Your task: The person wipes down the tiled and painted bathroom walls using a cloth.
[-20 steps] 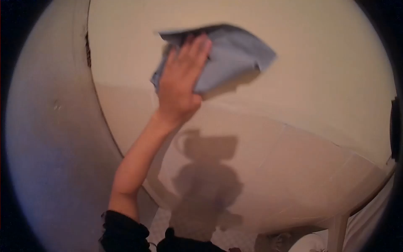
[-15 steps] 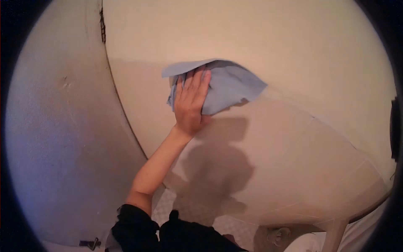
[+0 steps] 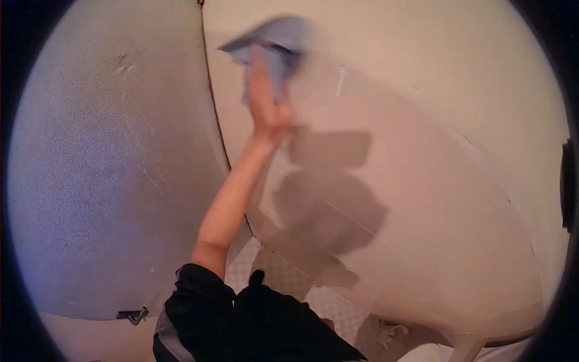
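My left hand (image 3: 265, 102) is raised on the outstretched left arm, holding a blue-grey cloth (image 3: 280, 36) against the cream wall (image 3: 410, 139). The hand is blurred by motion, with its back toward me and the fingers lying over the cloth. Part of the cloth's upper edge stands away from the wall and is smeared. My right hand does not show clearly; only a small skin-coloured patch, which I cannot identify, is visible beyond my black shirt (image 3: 271, 326).
A textured grey panel (image 3: 120, 181) stands at left, with a metal latch (image 3: 134, 315) at its lower edge. My shadow falls on the wall. Patterned floor (image 3: 338, 308) lies below, near a pale rounded object (image 3: 392, 333). A dark object (image 3: 567, 187) is at the right edge.
My left hand and the cloth have moved up the wall, and the cloth has bunched narrower in view. My view has shifted, showing more of the grey panel.
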Available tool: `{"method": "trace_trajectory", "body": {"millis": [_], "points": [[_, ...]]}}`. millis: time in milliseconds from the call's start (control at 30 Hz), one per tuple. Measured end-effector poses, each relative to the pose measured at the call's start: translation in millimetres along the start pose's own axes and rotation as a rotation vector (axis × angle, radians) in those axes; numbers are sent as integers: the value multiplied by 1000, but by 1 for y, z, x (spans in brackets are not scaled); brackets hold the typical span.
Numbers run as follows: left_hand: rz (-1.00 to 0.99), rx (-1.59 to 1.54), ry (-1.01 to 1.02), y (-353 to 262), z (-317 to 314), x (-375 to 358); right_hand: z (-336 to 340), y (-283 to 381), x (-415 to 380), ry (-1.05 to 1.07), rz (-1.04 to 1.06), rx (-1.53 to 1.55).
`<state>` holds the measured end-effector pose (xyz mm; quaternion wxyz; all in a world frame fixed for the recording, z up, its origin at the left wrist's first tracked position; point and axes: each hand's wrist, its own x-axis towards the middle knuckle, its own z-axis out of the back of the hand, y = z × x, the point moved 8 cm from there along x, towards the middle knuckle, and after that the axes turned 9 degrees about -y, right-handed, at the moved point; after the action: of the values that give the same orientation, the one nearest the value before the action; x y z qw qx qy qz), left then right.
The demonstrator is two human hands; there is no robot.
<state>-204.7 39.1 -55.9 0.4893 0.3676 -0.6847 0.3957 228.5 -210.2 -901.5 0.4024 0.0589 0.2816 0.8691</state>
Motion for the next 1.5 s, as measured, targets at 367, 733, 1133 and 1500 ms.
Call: {"method": "trace_trajectory", "body": {"millis": [367,733,1133,1500], "points": [[262,-17,-63,-160,-44,12,229,-33,-203,-28,-847,735],[-107,1,65,-387,-130,4,286,-150,-246,47,-362,426],[27,-101,19,-415,-135,4,325,-151,-275,-18,-76,103],[-203,-218,396,-493,-142,-80,290,-146,-292,-75,-358,378]]}}
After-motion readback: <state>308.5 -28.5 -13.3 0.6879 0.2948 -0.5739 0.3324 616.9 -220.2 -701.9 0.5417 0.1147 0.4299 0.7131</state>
